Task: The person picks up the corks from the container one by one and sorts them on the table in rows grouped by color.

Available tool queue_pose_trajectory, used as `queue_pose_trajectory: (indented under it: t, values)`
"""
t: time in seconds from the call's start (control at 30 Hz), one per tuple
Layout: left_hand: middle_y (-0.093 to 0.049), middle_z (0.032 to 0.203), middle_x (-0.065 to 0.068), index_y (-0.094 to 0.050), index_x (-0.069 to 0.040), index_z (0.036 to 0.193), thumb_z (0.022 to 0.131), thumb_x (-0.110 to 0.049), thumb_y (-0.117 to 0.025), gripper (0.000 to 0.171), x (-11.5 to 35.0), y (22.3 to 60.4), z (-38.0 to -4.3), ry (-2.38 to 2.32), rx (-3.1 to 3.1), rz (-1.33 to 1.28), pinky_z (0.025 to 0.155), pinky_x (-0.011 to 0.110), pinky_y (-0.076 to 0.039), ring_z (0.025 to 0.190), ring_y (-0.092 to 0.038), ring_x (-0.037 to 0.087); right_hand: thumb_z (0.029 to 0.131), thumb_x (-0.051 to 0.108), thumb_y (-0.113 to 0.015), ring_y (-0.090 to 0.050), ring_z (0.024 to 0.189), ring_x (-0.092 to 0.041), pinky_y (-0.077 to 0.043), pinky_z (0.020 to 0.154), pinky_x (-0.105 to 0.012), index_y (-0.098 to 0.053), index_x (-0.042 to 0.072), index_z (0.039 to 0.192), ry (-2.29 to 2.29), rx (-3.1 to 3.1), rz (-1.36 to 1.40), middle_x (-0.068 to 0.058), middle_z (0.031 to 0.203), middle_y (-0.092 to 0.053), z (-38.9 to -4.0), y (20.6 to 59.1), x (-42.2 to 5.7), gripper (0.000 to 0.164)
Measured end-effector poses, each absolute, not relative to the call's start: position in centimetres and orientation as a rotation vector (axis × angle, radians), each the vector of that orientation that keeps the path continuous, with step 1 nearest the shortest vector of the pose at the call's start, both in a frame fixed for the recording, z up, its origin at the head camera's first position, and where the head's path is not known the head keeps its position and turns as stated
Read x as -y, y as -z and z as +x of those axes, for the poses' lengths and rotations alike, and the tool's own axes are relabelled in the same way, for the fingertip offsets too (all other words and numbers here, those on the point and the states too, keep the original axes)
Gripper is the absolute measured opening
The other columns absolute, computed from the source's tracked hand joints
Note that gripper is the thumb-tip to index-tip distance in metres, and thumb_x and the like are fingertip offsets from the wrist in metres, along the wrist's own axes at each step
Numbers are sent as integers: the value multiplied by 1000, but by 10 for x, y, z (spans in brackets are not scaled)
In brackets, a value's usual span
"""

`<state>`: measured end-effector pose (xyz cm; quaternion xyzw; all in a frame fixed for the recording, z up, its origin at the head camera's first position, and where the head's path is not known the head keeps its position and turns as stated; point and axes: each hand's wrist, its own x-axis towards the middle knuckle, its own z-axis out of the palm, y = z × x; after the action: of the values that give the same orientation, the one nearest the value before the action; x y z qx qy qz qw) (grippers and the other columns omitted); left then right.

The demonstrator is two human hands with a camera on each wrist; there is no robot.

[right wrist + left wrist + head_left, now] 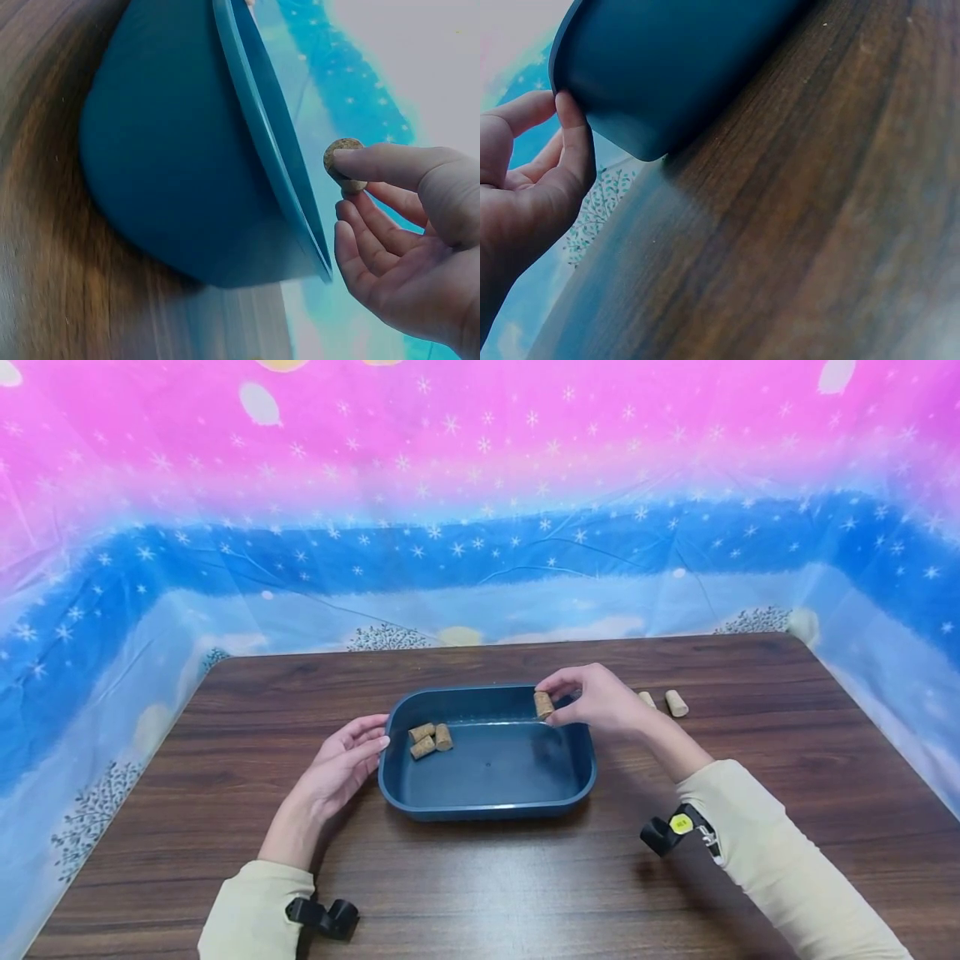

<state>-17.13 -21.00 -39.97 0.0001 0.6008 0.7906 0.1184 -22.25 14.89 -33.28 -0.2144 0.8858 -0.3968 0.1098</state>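
Note:
A dark blue rectangular tub [487, 811] stands on the table between the hands. My left hand [347, 762] grips its left end at the rim, thumb and fingertips close together there in the left wrist view [544, 176]. Over the tub's far right part, my right hand [600, 700] pinches a cork [543, 705] between thumb and fingers. The right wrist view shows that cork [344, 154] above the rim, its end partly covered by the thumb. Three brown corks [423, 747] lie together at the left inside the tub.
Two paler corks [677, 703] are on the wooden table [480, 893] to the right of the tub, one partly hidden behind the right forearm. A pink and blue snowflake-patterned cloth [480, 543] hangs around the table's back and sides. Black straps are on both wrists.

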Motion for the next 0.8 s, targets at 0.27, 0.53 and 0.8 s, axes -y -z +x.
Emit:
queue_pose_trajectory:
  t: [0.27,0.53,0.8]
  values:
    - [-59,105,5,-48,-3,125,96,3,-53,30,210,399,-171,-2310,-1754,-8,81,22,-52,92,-61,11,84,9,-74,-60,104,-30,-55,72,-43,-64,4,123,1185,-2621,-525,-14,111,-64,-226,334,-174,41]
    - [-59,106,5,-45,0,128,97,3,-52,32,209,399,-172,-2300,-1767,-7,81,22,-52,92,-60,11,83,11,-74,-58,92,-23,-49,71,-34,-65,2,119,1181,-2669,-497,-9,100,-66,-220,344,-198,38]
    - [-58,106,6,-46,0,127,96,2,-53,31,210,399,-171,-2296,-1782,25,81,22,-52,92,-60,11,81,9,-77,-61,94,-24,-51,75,-33,-64,0,115,1180,-2643,-495,-9,100,-66,-213,360,-214,37]
